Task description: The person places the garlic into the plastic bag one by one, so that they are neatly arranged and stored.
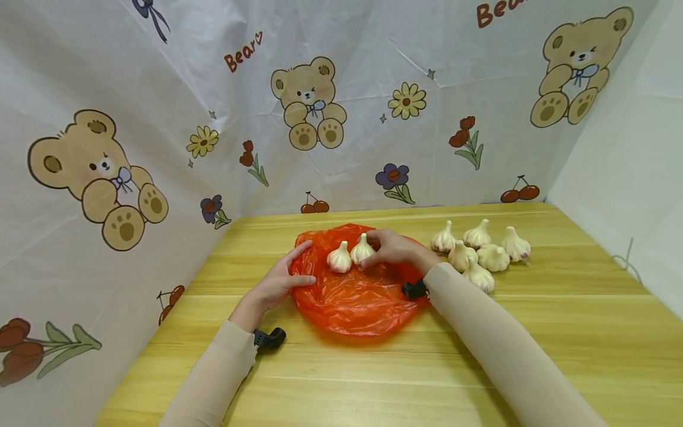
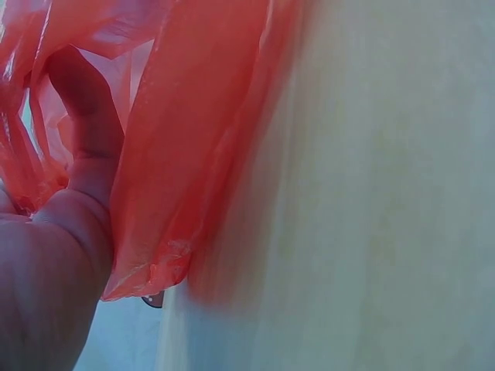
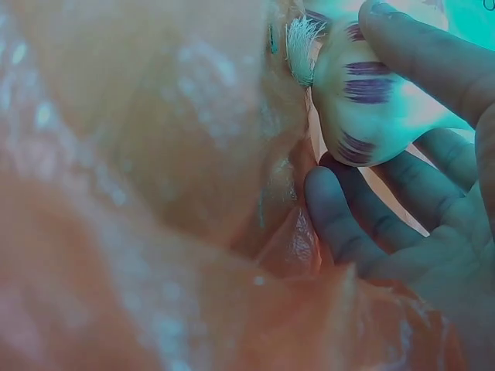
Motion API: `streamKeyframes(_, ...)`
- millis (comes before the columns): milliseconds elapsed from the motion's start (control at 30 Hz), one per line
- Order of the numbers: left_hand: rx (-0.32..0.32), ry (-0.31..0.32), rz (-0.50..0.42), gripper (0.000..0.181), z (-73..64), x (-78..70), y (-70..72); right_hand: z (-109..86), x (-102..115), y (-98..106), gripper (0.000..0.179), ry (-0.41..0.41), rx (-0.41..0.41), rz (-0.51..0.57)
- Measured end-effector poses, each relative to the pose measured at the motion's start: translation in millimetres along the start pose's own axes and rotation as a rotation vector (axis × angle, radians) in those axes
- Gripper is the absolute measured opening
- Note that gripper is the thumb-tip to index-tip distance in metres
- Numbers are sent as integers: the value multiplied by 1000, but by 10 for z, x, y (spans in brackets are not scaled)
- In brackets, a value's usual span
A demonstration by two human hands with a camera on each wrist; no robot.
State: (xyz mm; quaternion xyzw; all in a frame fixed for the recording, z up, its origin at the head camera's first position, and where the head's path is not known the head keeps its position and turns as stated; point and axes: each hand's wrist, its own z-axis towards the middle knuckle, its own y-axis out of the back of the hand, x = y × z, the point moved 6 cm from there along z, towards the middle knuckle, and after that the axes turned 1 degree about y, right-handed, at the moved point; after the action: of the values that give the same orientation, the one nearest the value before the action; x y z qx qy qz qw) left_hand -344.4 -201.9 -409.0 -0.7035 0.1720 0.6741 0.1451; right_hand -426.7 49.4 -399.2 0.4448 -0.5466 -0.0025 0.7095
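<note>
A red plastic bag [image 1: 352,308] lies spread on the table with its mouth upward. At its left rim is my left hand [image 1: 277,283], thumb and fingers apart and extended against the plastic; in the left wrist view, red film partly covers the thumb [image 2: 93,131]. Over the bag, my right hand [image 1: 395,248] grips a garlic bulb [image 1: 362,250] between thumb and fingers. The right wrist view shows that bulb [image 3: 360,100] close up, with purple streaks and a root tuft. Another garlic bulb [image 1: 339,258] sits in the bag, just left of the held one.
Several garlic bulbs [image 1: 493,258] stand in a group on the table to the right of the bag. A bear-printed sheet [image 1: 352,172] hangs behind and to the left of the wooden table [image 1: 341,379]. At the right rises a white wall [image 1: 629,178].
</note>
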Motion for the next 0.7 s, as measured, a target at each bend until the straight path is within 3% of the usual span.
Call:
streamKeyframes(367,-9,0,-38,93,-6,13,-7,28,-29,-48,44,10,-1,20)
streamKeyframes(700,-22,12,-11,92,-22,17,8,-8,-12,-2,45,25,-6,-7)
